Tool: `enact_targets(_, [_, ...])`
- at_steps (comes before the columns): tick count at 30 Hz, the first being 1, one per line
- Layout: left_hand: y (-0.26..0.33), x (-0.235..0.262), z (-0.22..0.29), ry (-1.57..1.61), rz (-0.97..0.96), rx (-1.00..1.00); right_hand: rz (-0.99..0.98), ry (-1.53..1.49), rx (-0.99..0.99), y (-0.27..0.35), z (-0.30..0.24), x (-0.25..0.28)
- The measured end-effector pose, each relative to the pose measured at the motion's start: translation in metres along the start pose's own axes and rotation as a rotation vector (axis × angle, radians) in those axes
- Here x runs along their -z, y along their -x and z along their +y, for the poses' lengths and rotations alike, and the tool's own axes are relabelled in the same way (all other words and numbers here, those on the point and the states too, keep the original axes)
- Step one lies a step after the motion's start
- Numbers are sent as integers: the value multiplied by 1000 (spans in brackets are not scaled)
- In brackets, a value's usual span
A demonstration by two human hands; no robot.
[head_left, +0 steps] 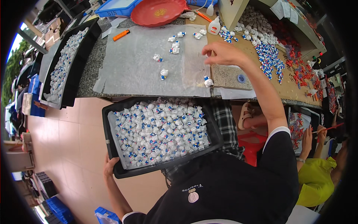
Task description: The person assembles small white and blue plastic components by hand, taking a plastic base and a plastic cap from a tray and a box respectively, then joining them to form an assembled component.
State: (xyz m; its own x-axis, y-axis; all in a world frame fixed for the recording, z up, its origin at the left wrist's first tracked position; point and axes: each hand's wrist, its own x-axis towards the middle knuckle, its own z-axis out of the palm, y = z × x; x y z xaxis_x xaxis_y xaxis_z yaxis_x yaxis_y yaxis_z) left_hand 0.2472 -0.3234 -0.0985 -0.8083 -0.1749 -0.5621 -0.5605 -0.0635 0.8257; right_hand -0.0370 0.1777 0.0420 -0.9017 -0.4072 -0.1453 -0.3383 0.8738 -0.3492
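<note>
My left hand [110,165] grips the near left corner of a black plastic tray [107,130], its thumb over the rim. Small white and blue figurines [160,130] fill the tray, which sits tilted below the table edge, against my lap. Over the table, my right hand [223,53] hovers with curved fingers, thumb and forefinger apart, and nothing shows between them. Several loose figurines [164,74] lie on the whitish paper sheet [130,63] to its left. One more figurine [208,81] lies below the hand, near the table's front edge.
A red round basin [158,13], an orange cutter [121,35] and a white bottle [214,26] are at the back. Blue parts [268,59] and red parts [298,69] are heaped at right. Another filled black tray [91,39] stands left. A co-worker in yellow [317,181] sits right.
</note>
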Motion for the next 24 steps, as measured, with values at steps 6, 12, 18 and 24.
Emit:
enact_targets(6, [-1,-2,1,6,-44,-46,-173,156,424,38,-15,-31])
enact_targets(12, [1,0,2,-39,-77,-30,-111,-300,342,18,-24,-13])
enact_targets(18, [0,-2,0,-32,-33,-12,449,220,-250,-90,29,-34])
enact_targets(24, [-2,5,-2,-8,-95,-48,400,-60,-173,-136,12,-42])
